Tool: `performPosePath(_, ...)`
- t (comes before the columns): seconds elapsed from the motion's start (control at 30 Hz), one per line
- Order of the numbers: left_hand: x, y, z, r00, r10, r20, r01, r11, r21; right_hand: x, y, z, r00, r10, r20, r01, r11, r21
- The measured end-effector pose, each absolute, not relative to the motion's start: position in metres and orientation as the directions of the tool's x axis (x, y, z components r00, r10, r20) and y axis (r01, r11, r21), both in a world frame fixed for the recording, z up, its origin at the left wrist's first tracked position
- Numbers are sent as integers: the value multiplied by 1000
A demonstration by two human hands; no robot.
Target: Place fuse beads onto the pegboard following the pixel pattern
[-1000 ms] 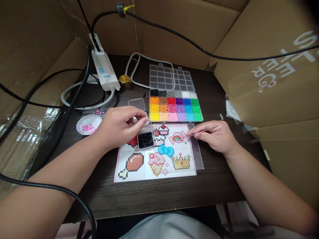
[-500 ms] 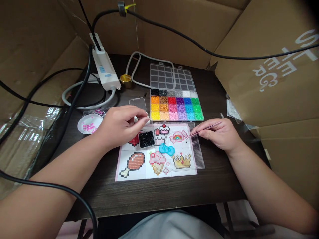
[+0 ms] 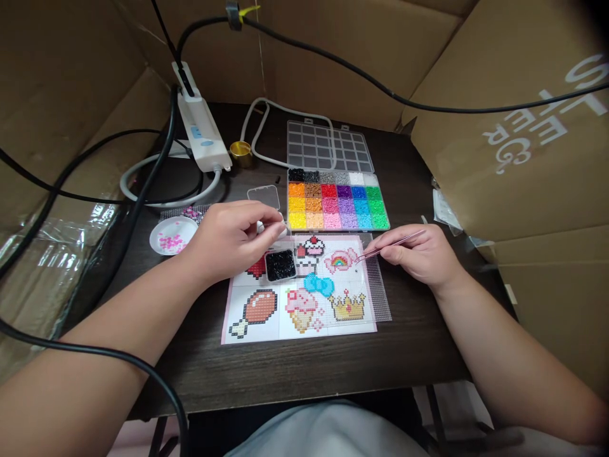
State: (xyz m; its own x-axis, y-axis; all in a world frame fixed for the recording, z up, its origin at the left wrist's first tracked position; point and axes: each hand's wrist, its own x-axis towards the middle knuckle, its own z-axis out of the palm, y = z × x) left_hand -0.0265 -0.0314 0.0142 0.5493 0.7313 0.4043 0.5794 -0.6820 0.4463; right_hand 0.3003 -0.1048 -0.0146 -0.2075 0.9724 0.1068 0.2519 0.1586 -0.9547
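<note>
My right hand grips pink metallic tweezers, their tips low over the clear pegboard beside the rainbow candy picture. A single tiny dark bead lies just below the tips. Under the pegboard is a pattern sheet with pixel pictures, and a blue bead bow sits on top. My left hand is closed, thumb and forefinger pinched above a small clear box of black beads; whatever the fingers hold is hidden.
Behind the sheet stands an open bead organizer with coloured compartments. A white dish of pink beads is at left. Farther back are a gold cup and a power strip. Black cables cross the left side; cardboard walls surround the table.
The tweezers' tips have shifted very slightly by the candy picture. My left hand stays by the black beads, and the whole view has drifted a little.
</note>
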Motion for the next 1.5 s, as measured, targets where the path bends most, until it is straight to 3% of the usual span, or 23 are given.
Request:
performPosePath(0.17, -27, -31, 15, 554, 728, 404, 575, -685, 447, 303, -104, -20, -164, 980, 110, 198, 142, -970)
performPosePath(0.4, -27, -32, 15, 555, 728, 403, 578, -685, 442, 302, -103, -19, -131, 987, 88, -38, 84, -996)
performPosePath(1.13, -29, -30, 15, 562, 733, 382, 582, -679, 447, 303, -101, -20, -125, 990, 66, 114, 81, -990)
performPosePath(1.5, -29, -29, 13, 581, 726, 368, 576, -686, 444, 305, -102, -15, -253, 967, 44, 139, 81, -987)
